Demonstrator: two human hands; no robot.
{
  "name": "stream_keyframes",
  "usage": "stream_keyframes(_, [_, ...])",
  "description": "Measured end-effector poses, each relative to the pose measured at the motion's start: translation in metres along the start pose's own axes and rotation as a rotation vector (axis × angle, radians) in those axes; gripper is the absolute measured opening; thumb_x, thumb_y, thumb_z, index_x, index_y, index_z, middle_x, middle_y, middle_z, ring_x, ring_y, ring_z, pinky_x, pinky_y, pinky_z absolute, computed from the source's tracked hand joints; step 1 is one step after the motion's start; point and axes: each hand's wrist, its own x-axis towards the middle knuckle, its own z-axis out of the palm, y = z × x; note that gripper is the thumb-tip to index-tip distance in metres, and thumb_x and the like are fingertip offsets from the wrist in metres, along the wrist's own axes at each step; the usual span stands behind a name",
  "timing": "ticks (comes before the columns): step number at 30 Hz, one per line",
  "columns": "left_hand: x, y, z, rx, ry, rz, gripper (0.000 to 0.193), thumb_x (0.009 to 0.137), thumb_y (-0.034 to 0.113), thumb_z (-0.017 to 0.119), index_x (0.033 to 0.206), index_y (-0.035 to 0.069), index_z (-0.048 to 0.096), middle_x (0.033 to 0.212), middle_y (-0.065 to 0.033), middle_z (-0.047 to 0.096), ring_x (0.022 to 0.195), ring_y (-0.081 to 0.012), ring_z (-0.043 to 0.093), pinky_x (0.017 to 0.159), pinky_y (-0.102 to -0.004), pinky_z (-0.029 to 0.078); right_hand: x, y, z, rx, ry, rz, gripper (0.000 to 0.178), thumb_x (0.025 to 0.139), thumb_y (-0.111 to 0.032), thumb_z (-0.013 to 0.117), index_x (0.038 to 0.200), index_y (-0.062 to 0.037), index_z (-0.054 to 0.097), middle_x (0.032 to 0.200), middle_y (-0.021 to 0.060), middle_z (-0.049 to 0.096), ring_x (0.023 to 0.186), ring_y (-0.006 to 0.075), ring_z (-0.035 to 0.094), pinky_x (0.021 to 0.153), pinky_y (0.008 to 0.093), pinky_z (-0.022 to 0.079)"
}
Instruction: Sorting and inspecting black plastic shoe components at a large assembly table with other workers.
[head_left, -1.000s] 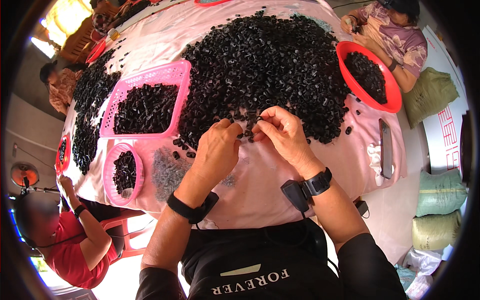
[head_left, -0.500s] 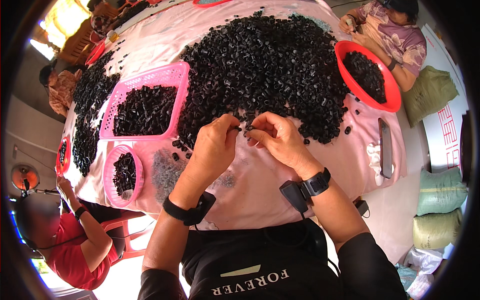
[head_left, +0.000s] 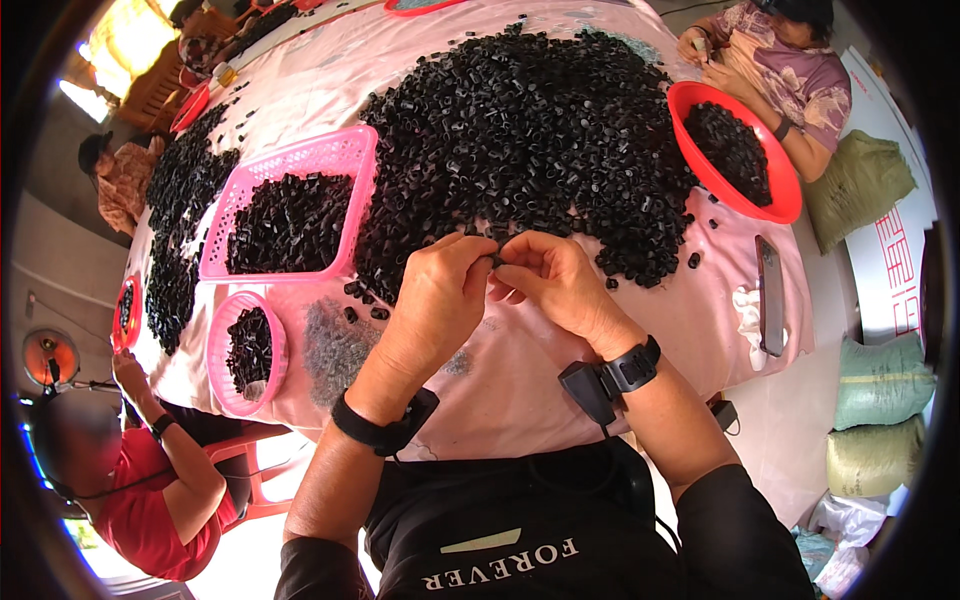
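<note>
The heaped small parts (head_left: pixel 530 140) are black; the cloth (head_left: pixel 660 340) under them is pale pink; the oblong basket (head_left: pixel 366 190) is a brighter pink, its wall patterned with openings, and the round basket (head_left: pixel 217 355) is pink too. The tray (head_left: pixel 784 200) at right is red; the scattered fine bits (head_left: pixel 333 350) are grey; the wearer's shirt (head_left: pixel 590 520) is black with white lettering (head_left: pixel 500 563) and a cream patch (head_left: pixel 482 541); the shirt at left (head_left: pixel 170 510) is red, while the patterned shirt (head_left: pixel 795 70) at upper right is dusky purple with a pale leafy print; the upper sack (head_left: pixel 860 190) is olive.
</note>
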Motion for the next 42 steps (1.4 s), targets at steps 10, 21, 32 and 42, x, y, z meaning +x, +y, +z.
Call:
stream_keyframes(10, [-0.001, 0.007, 0.005, 0.024, 0.015, 0.012, 0.018, 0.087, -0.004, 0.066, 0.104, -0.004, 0.072, 0.093, -0.0159, 0.065, 0.079, -0.0297, 0.069, 0.068, -0.0358, 0.054, -0.005, -0.009, -0.002, 0.117, 0.0, 0.026, 0.017, 0.1, -0.012, 0.064, 0.104, 0.0025, 0.072, 0.09, 0.0074, 0.074, 0.081, 0.0124, 0.072, 0.073, 0.0253, 0.058])
stream_keyframes(21, [-0.002, 0.001, 0.014, 0.262, -0.045, 0.211, 0.039, 0.077, 0.002, 0.076, 0.113, -0.006, 0.062, 0.104, -0.0206, 0.064, 0.093, -0.0402, 0.065, 0.079, -0.0449, 0.056, -0.002, -0.006, -0.002, 0.026, 0.06, 0.022, 0.02, 0.098, -0.015, 0.066, 0.103, 0.0027, 0.075, 0.09, 0.0062, 0.074, 0.079, 0.0096, 0.068, 0.068, 0.0243, 0.057])
stream_keyframes(32, [-0.002, 0.005, 0.013, 0.255, -0.046, 0.153, 0.038, 0.075, 0.002, 0.077, 0.11, -0.007, 0.063, 0.097, -0.0206, 0.064, 0.087, -0.0404, 0.066, 0.074, -0.0454, 0.055, -0.002, -0.008, -0.004, -0.02, 0.047, 0.038, 0.02, 0.098, -0.014, 0.066, 0.098, 0.0034, 0.075, 0.085, 0.0061, 0.073, 0.074, 0.0093, 0.067, 0.066, 0.0251, 0.057])
stream_keyframes(42, [-0.004, 0.004, 0.014, 0.303, -0.079, 0.192, 0.032, 0.076, 0.004, 0.076, 0.103, -0.008, 0.064, 0.086, -0.0189, 0.064, 0.083, -0.0386, 0.066, 0.074, -0.0454, 0.054, -0.004, -0.004, -0.003, -0.099, 0.062, -0.011, 0.019, 0.096, -0.012, 0.068, 0.093, 0.0052, 0.075, 0.079, 0.0056, 0.072, 0.071, 0.0092, 0.067, 0.064, 0.0248, 0.055])
